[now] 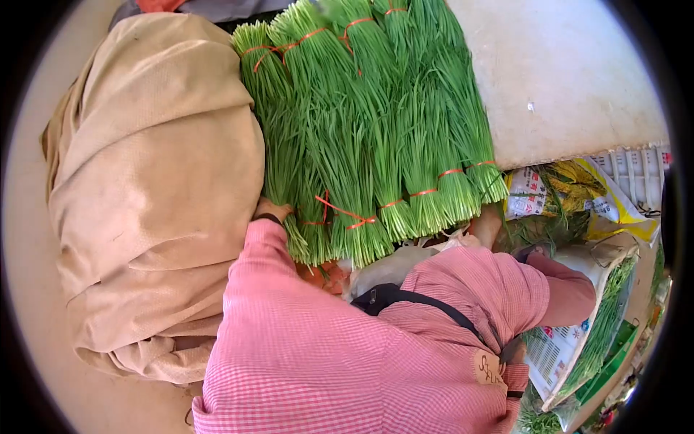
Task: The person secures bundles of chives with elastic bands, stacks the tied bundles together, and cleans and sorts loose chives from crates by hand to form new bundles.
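My left hand, below a dark wristband, grips the leftmost bundle of garlic chives close to its pale cut ends. Its fingers are partly hidden by the stems, which narrow at the grip and fan out below it. Several more bundles of chives lie side by side and overlapping, tied with red bands. At the lower right, a shadowed part of my right hand shows beside my pink checked sleeve; its fingers cannot be made out. A brown tag with handwriting lies against the pink cloth near it.
A large beige cloth-covered heap stands on the left. At upper right is a pale flat surface. A yellow-and-white printed sack lies below that surface. Farther right, loose greens sit in a paper-lined container near a green crate.
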The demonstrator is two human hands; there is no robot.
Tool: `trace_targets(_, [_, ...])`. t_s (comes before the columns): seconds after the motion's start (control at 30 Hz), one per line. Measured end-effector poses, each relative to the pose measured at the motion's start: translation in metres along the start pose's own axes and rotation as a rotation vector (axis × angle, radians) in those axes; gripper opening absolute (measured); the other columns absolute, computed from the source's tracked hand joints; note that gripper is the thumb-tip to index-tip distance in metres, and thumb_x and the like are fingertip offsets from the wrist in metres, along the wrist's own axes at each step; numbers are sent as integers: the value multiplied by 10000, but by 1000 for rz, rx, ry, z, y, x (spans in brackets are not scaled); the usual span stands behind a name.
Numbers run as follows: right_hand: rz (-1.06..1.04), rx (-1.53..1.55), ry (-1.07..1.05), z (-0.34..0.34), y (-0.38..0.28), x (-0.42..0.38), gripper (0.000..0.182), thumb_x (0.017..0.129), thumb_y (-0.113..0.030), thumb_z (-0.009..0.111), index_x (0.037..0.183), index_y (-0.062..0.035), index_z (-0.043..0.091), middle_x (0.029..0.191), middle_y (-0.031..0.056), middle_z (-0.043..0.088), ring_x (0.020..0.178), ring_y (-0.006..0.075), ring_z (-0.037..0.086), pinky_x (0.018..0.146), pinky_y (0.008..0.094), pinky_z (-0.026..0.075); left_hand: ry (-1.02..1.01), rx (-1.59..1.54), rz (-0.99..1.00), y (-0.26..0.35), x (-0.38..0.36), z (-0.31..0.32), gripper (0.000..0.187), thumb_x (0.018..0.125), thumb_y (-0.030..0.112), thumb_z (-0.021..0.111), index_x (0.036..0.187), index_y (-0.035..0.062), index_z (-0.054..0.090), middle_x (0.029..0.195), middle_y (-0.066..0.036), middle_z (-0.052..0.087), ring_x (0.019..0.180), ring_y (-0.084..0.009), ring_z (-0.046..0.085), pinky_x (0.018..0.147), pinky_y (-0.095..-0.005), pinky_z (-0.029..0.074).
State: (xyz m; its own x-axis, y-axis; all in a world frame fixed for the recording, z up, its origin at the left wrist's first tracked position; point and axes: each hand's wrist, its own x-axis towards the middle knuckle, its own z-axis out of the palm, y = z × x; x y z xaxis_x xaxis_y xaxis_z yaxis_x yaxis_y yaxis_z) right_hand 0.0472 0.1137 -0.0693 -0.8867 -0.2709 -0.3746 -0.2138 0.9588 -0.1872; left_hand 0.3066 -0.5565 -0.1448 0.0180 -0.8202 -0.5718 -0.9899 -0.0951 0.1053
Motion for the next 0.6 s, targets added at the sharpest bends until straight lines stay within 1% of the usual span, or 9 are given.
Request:
trace_targets(0.13, [-88, 26, 72, 10, 8, 9, 214, 754, -131, 517, 896, 10, 593, 736, 192, 595, 649, 350, 567, 594, 385, 456, 23, 60, -117, 21, -58, -23, 948, 557, 310, 739, 1267, -65, 235, 1261, -240, 392, 1158, -311, 414, 972, -317, 331])
trace_targets(0.2, [-108, 38, 91, 13, 7, 10, 214, 750, -130, 516, 892, 10, 594, 733, 196, 594, 646, 362, 567, 591, 393, 457, -36, -154, -32, 13, -69, -25, 940, 573, 286, 735, 1278, -52, 213, 1232, -241, 424, 1126, -322, 446, 957, -320, 350])
trace_targets(0.27, [-95, 36, 74, 9, -4, 8, 211, 766, -141, 498, 884, 6, 593, 740, 204, 592, 658, 369, 567, 588, 397, 454, 3, -165, -68, 2, -70, -11, 945, 574, 287, 744, 1284, -35, 212, 1208, -236, 451, 1101, -341, 464, 948, -327, 360])
trace_targets(0.33, [-52, 29, 30, 0, -24, 5, 228, 823, -174, 443, 864, -4, 590, 765, 223, 587, 698, 373, 568, 582, 400, 446, 276, 15, -153, 5, -79, 10, 914, 572, 292, 748, 1270, -23, 250, 1143, -242, 496, 1077, -300, 494, 913, -344, 390])
trace_targets(0.4, [-69, 45, 77, 16, -12, 2, 251, 825, -206, 448, 879, -8, 592, 767, 217, 592, 705, 374, 571, 596, 405, 450, 376, 144, -239, -13, -51, 65, 1017, 585, 357, 755, 1325, -10, 161, 1242, -254, 400, 1125, -332, 443, 961, -367, 353])
trace_targets(0.47, [165, -55, -122, 3, -34, -10, 322, 823, -294, 468, 969, -30, 581, 842, 212, 601, 761, 356, 585, 664, 388, 459, 349, -151, 93, -71, 5, 86, 929, 660, 416, 690, 1324, -8, 199, 1268, -252, 362, 1158, -326, 406, 990, -385, 316])
trace_targets(0.5, [166, 139, -87, 18, -23, -17, 374, 814, -343, 485, 1029, -48, 562, 888, 205, 603, 793, 338, 594, 692, 379, 462, 210, -175, 255, -40, 5, 90, 904, 673, 411, 674, 1321, -10, 206, 1265, -250, 366, 1157, -324, 407, 988, -385, 318])
trace_targets(0.53, [22, 192, -8, 5, -50, -29, 443, 802, -381, 497, 1152, -111, 479, 866, 182, 611, 741, 358, 594, 630, 444, 467, 53, -111, 397, 19, -18, 91, 879, 685, 406, 658, 1318, -12, 213, 1263, -249, 369, 1155, -322, 409, 985, -385, 320])
trace_targets(0.6, [214, 180, -132, -7, -72, -40, 443, 797, -426, 498, 1157, -168, 504, 934, 160, 614, 843, 323, 594, 709, 407, 472, -226, -52, 692, 98, -59, 89, 831, 711, 396, 626, 1311, -17, 226, 1258, -247, 375, 1153, -317, 412, 980, -386, 324])
